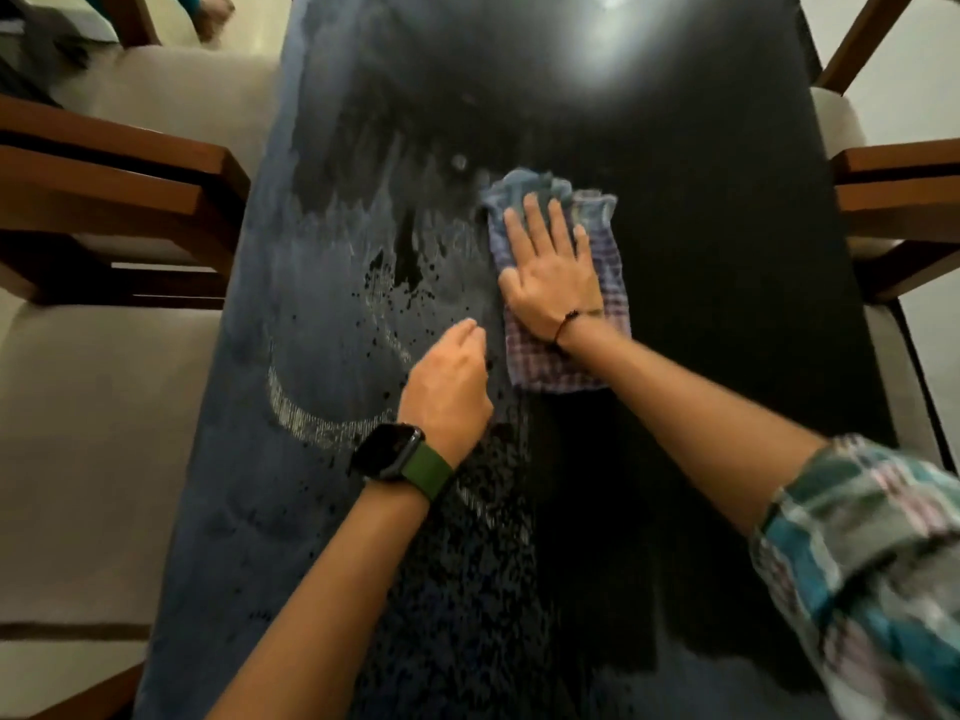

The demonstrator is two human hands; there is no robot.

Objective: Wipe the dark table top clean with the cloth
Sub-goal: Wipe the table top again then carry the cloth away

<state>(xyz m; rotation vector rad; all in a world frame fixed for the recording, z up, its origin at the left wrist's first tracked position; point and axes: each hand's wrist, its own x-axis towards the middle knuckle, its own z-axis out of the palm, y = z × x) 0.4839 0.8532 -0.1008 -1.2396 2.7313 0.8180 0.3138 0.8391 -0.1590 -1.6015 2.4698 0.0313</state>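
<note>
A long dark table top runs away from me down the middle of the view. Its left half is hazy with dust, smears and dark droplet marks; the right half looks darker and cleaner. A checked blue and purple cloth lies flat near the table's centre. My right hand presses on the cloth with straight, spread fingers. My left hand, with a green-strapped watch on its wrist, rests on the table just left of the cloth, fingers loosely curled and holding nothing.
Wooden chairs with cream cushions stand on both sides: two on the left, two on the right, close to the table edges. A lamp's glare reflects at the table's far end. Someone's foot shows at the top left.
</note>
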